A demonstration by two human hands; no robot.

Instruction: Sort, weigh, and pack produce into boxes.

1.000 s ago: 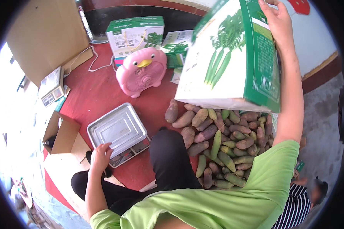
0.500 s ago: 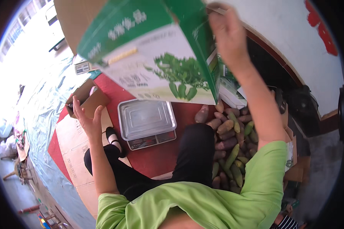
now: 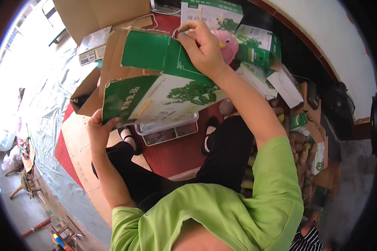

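a leafy-printed green-and-white cardboard box [image 3: 155, 94] tilts, flaps [image 3: 144, 50] open, edges raw brown; the left hand [image 3: 100, 126] pinches its lower corner, the right hand [image 3: 202, 49] curls over its upper edge.

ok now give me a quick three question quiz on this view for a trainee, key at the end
1. True or false: the left hand and the right hand both hold the green-and-white carton.

2. Multiple choice: where is the tray-topped digital scale?
A) on top of the carton
B) between the black strap shoes
C) in the left hand

3. Fill in: the ____ hand is the one nearer the pink bird-faced fan.

Key:
1. True
2. B
3. right
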